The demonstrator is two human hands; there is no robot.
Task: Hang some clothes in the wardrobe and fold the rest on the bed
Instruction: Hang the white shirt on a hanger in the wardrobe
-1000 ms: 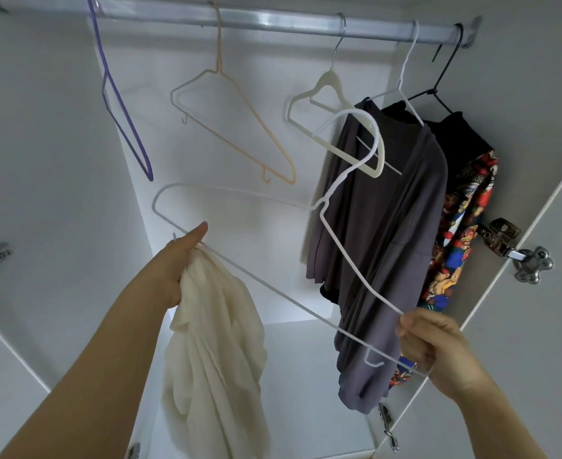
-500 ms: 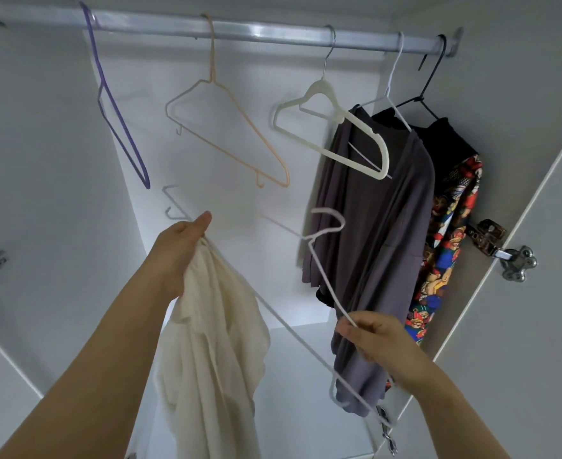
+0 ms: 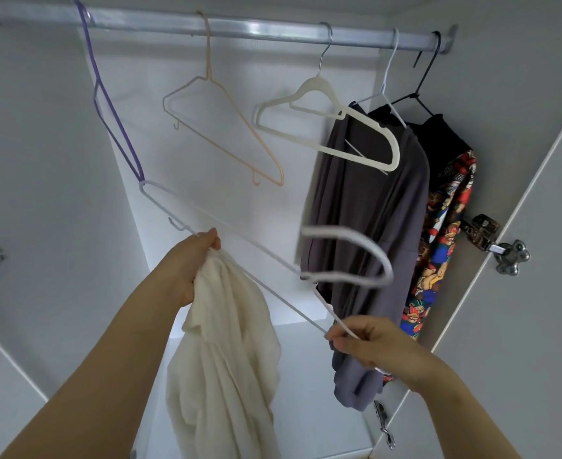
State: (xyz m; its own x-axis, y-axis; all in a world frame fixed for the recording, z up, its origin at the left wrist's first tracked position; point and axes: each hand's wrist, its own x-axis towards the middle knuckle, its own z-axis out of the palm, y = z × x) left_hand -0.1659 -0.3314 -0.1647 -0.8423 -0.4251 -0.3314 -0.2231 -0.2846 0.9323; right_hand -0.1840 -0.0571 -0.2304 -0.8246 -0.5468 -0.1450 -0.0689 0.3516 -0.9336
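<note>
Left hand (image 3: 190,263) grips cream garment (image 3: 226,359); right hand (image 3: 372,346) pinches white hanger (image 3: 349,234); grey garment (image 3: 365,200) hangs just behind.

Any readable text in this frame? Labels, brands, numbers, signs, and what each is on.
No text reads in this frame.
Printed garment: cartoon figures only; any lettering is too blurred to read.
Hinge: no legible stamp.
White hanger in the right hand: blank.
Cream cloth in the left hand: no label shows.

No readable text, label, brand, number or sign shows on anything in view.
</note>
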